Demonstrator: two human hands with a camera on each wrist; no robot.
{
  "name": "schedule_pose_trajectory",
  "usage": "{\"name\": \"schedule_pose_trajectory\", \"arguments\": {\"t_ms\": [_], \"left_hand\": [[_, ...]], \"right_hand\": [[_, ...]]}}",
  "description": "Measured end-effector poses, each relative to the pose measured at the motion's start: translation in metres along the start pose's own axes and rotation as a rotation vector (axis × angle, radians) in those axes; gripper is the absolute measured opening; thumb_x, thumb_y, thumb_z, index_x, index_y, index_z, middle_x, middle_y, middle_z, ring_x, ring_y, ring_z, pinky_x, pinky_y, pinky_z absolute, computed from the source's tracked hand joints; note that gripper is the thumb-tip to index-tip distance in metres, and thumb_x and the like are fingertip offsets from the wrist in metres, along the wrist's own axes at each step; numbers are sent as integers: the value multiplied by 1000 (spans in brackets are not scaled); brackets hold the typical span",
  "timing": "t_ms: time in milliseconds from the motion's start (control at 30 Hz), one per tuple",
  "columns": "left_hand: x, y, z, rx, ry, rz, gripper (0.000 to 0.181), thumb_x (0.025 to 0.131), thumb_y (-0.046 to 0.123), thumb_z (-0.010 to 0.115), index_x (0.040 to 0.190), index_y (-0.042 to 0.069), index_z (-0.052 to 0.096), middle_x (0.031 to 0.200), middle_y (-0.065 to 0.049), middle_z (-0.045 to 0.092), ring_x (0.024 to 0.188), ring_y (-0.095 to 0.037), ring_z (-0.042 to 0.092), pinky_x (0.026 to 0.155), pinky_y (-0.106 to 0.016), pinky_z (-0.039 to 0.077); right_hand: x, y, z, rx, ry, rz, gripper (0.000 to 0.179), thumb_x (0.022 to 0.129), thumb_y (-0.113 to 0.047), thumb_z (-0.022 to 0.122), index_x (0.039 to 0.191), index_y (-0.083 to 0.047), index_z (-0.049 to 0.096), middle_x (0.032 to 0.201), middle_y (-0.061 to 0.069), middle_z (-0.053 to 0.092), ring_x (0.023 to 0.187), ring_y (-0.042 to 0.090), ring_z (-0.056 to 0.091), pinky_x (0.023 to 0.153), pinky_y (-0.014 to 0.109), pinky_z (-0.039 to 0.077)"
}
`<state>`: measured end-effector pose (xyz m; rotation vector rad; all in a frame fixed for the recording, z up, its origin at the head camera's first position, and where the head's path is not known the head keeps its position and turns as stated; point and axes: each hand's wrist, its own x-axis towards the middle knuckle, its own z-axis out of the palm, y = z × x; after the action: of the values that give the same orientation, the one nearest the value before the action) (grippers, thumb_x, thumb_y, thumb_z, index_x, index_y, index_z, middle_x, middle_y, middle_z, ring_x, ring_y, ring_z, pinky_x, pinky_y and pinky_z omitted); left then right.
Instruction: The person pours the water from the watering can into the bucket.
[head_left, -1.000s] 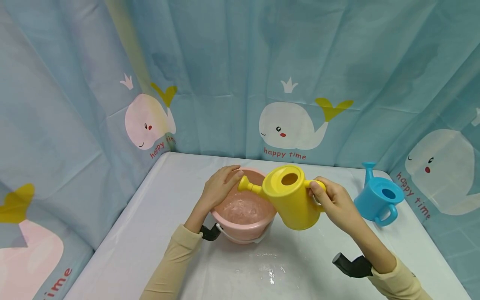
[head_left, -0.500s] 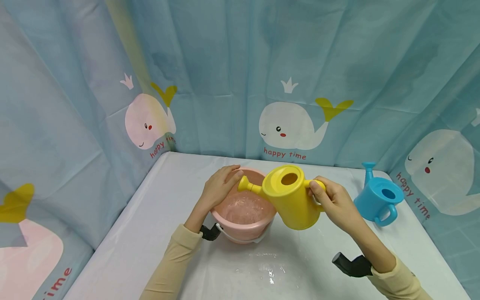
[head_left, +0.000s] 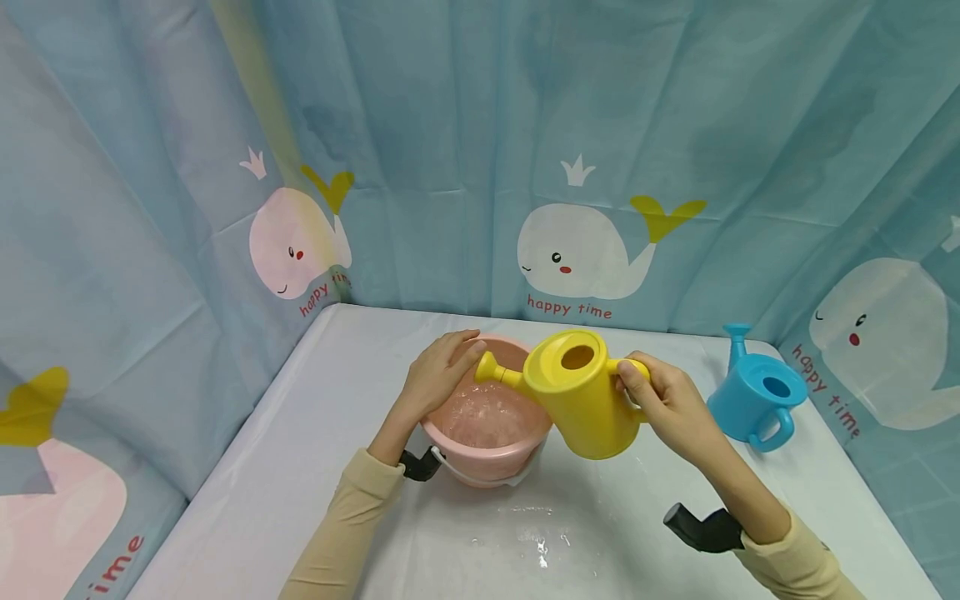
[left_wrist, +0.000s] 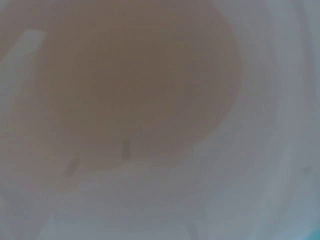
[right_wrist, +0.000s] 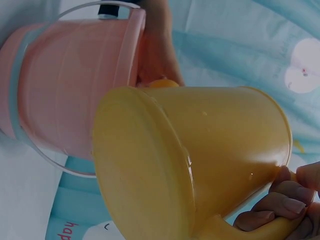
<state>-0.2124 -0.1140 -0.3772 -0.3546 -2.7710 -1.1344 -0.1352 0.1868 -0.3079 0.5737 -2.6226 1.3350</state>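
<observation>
- To the right of the bucket (head_left: 491,467), the right hand (head_left: 671,404) is gripping the handle (right_wrist: 255,234) of the yellow can (head_left: 577,404), its fingers (right_wrist: 280,204) curling closely round it.
- The right thumb (head_left: 637,383) is lying across the handle's upper part.
- The right forearm (head_left: 742,483) is slanting up and leftward from the lower right, a beige sleeve (head_left: 798,562) covering its lower part.
- The yellow can is hanging above the table (head_left: 315,433), leaning toward the bucket, its spout (head_left: 510,377) pointing left over the bucket's mouth.
- The left hand (head_left: 438,375) is resting at the bucket's left rim, its fingers lying fairly straight and close together, not wrapping round anything.
- The left thumb is lying just beside the spout's end; whether they are touching, I cannot tell.
- The left forearm is slanting up and rightward; the left wrist view is showing only a blur.
- The bucket is standing on the table, holding rippling water (head_left: 487,417).
- Farther right, the blue can (head_left: 753,400) is standing upright, well apart from the bucket.
</observation>
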Motion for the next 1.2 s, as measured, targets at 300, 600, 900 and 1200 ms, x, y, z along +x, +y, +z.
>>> {"name": "schedule_pose_trajectory", "arguments": {"t_ms": [300, 600, 900, 1200], "left_hand": [[0, -1, 1, -7, -6, -10, 61, 90, 64, 33, 135, 25, 48, 140, 0, 46, 131, -24, 39, 104, -55, 31], [0, 1, 0, -13, 1, 3, 63, 90, 64, 35, 135, 23, 48, 139, 0, 46, 130, -25, 40, 103, -56, 31], [-1, 2, -1, -15, -2, 2, 63, 90, 63, 36, 135, 22, 49, 139, 0, 46, 130, -25, 40, 103, -56, 32], [-1, 2, -1, -8, -4, 3, 61, 90, 64, 36, 135, 25, 48, 139, 0, 46, 130, -25, 40, 103, -55, 32]], "right_hand": [[1, 4, 0, -27, 7, -19, 26, 100, -23, 42, 84, -7, 53, 74, 6, 51, 72, 18, 53, 64, 25, 53], [1, 0, 0, -32, 23, -41, 23, 99, -19, 44, 84, -6, 55, 73, 3, 51, 68, 17, 50, 59, 23, 49], [1, 1, 0, -42, 24, -31, 24, 99, -21, 43, 84, -7, 55, 73, 4, 51, 69, 17, 51, 60, 23, 50], [1, 0, 0, -35, 26, -34, 23, 99, -19, 44, 84, -6, 55, 72, 3, 51, 68, 18, 50, 58, 23, 47]]}}
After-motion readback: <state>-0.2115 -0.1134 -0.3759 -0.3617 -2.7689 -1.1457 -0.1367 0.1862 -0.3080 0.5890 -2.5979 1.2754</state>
